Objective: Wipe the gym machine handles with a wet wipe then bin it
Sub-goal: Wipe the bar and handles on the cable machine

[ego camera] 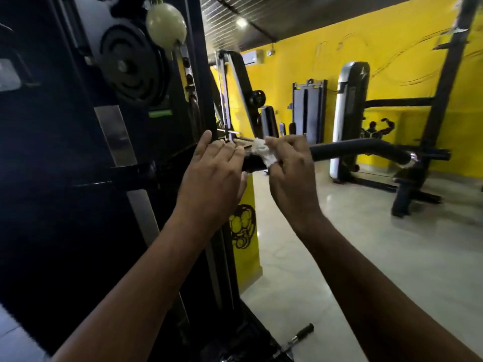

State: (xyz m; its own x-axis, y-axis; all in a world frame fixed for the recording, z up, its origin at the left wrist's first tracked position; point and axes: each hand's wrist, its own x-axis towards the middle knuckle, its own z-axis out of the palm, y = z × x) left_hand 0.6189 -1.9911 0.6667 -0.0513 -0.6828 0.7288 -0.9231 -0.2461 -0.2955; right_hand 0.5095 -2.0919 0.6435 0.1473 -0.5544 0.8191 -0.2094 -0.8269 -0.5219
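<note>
- Gripped in the curled fingers of the right hand (pixel 290 173): a crumpled white wet wipe (pixel 262 152).
- Pressed by that hand onto the top of the black machine handle (pixel 352 148), near its inner end, close to the dark machine frame (pixel 65 131).
- Laid over that same inner end, fingers straight and together, gripping nothing: the left hand (pixel 214 173), fingertips just beside the wipe.
- Beyond the right hand, bare handle running to the right, then bending down to a chrome end cap (pixel 413 159).
- High on the frame: a pale round knob (pixel 166 24) beside a black pulley wheel (pixel 130 66).
- Below the hands: a yellow panel (pixel 244 226) with a black drawing.
- On the pale tiled floor (pixel 352 270), near the bottom edge: a short bar attachment (pixel 300 333) with a black grip.
- Farther back, along the yellow wall (pixel 287 74): other gym machines (pixel 351 113).
</note>
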